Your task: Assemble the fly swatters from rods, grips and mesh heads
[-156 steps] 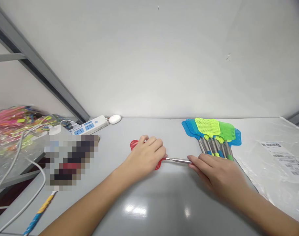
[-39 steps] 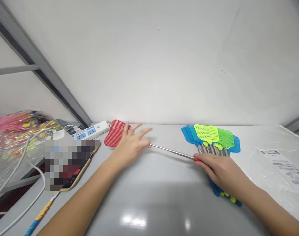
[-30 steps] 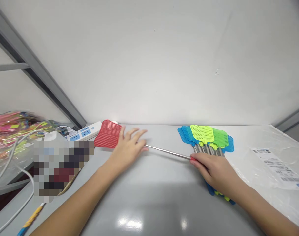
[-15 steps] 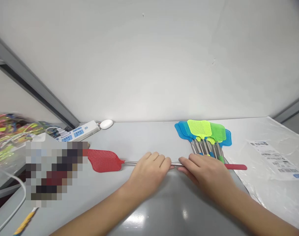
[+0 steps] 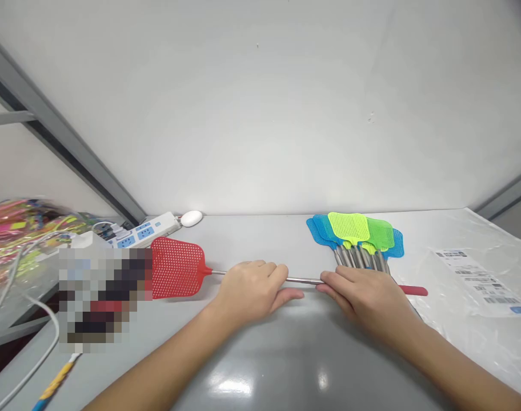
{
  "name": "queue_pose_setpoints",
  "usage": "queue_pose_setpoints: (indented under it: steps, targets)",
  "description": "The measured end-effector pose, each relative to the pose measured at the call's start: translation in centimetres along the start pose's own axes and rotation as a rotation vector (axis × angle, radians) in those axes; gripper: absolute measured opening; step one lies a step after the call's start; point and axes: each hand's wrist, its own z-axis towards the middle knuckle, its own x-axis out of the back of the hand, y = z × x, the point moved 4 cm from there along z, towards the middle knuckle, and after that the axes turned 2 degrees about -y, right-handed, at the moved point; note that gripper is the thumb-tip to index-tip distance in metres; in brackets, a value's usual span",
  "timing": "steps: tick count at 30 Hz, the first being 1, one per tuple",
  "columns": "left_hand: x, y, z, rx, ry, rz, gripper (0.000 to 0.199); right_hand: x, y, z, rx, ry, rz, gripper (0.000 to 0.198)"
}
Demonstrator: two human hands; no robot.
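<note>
A red fly swatter (image 5: pixel 179 268) with a metal telescopic rod lies crosswise in front of me, its mesh head at the left and its red grip at the right. My left hand (image 5: pixel 252 291) is closed round the rod near the head, with the thumb stretched along below it. Farther right, my right hand (image 5: pixel 359 291) is wrapped over the rod beside the grip. Bare metal shows between the two hands. Just behind my right hand lies a fanned pile of fly swatters (image 5: pixel 350 227) in blue, yellow and green; their handles are partly hidden.
A white power strip (image 5: pixel 151 230) with plugs and a white mouse-shaped object (image 5: pixel 191 218) sit at the back left. Colourful plastic-wrapped goods (image 5: pixel 20 228) and a white cable (image 5: pixel 50 342) are at far left. A labelled plastic package (image 5: pixel 479 285) lies right. A blurred patch hides something left.
The swatter's head has turned to face me more and risen slightly. My left hand has shifted a little left, widening the gap between my hands, and its thumb has extended.
</note>
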Motion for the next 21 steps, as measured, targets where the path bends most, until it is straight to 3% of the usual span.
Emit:
queue_pose_setpoints:
  steps: [9,16,21]
  targets:
    - [2.0,-6.9,-1.6,0.067,0.123,0.192,0.038,0.6,2.8,-0.4,-0.034,0.017,-0.053,0.029]
    - [3.3,-9.5,-2.3,0.041,0.229,0.271,0.033,1.1,3.4,-0.4,-0.034,0.025,-0.077,0.027]
    - [4.4,-12.3,-3.6,0.098,0.331,0.360,0.035,1.6,4.8,-0.8,-0.053,0.058,-0.112,0.026]
